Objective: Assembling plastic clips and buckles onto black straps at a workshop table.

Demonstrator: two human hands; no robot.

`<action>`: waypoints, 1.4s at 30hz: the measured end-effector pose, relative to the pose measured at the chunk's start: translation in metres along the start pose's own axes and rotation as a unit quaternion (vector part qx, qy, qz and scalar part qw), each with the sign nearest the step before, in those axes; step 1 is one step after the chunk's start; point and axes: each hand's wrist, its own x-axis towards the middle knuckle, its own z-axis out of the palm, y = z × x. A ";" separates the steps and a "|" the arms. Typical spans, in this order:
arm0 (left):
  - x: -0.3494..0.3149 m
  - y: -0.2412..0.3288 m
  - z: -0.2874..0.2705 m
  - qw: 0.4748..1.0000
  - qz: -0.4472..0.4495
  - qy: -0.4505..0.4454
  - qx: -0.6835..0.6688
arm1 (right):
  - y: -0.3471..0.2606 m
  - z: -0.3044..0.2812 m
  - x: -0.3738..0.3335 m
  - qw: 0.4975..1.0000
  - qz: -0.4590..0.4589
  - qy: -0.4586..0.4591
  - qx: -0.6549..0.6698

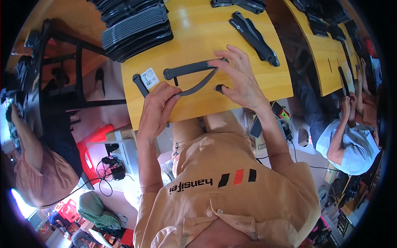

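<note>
A dark grey strap (188, 70) with a rounded end lies over the yellow table in front of me, bent back on itself in a long loop. My left hand (156, 106) pinches the lower run of the loop between thumb and fingers. At the loop's right-hand bend, my right hand (242, 78) has its fingers closed on the strap, while its thumb, with a black band around it, stands apart. A short dark strap end (140, 85) sticks out beyond my left hand; I cannot tell if it belongs to the same strap. Beside it is a white printed label (149, 78).
A tall stack of folded dark straps (136, 35) stands at the table's far left. Another folded strap (255, 39) lies at the right, with more dark bundles (240, 5) behind. Co-workers sit on both sides, one at a second yellow table (320, 62).
</note>
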 end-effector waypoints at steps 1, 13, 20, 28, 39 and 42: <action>-0.002 0.003 -0.001 1.000 0.016 0.000 0.023 | 0.002 -0.003 -0.001 0.996 -0.048 -0.016 -0.071; -0.013 -0.050 0.010 0.927 -0.184 0.000 -0.325 | 0.052 -0.012 -0.043 0.889 0.294 -0.102 0.336; 0.005 -0.069 0.021 0.927 -0.217 0.054 -0.301 | 0.075 0.022 -0.042 0.867 0.362 0.021 0.342; 0.025 -0.102 0.036 0.916 -0.210 0.158 -0.305 | 0.088 0.044 -0.028 0.847 0.364 0.094 0.376; 0.032 -0.112 0.046 0.926 -0.230 0.188 -0.233 | 0.099 0.048 -0.026 0.867 0.365 0.084 0.328; 0.032 -0.112 0.047 0.924 -0.233 0.193 -0.234 | 0.100 0.049 -0.027 0.875 0.362 0.088 0.310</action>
